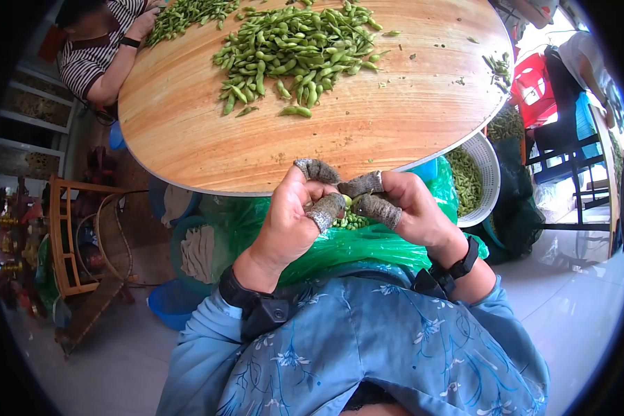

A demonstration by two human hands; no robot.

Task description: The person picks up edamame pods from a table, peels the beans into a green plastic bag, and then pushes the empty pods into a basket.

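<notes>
My left hand (289,216) and my right hand (410,208) meet just off the near edge of the wooden table (208,149). Dirty grey wraps cover the thumb and a finger of each. Between the pinched fingertips a bit of a green pod (347,200) shows, mostly hidden. Shelled green beans (352,222) lie right below, in an opening of the green plastic bag (385,244) over my lap. A large heap of green pods (291,52) rests on the table beyond my hands.
Across the table at the left, a person in a striped shirt (102,52) has a hand by another pod pile (187,17). A white basket of pods (489,182) stands at the right. Blue basins (172,303), a wooden chair (61,239) and a red chair (534,87) surround the table.
</notes>
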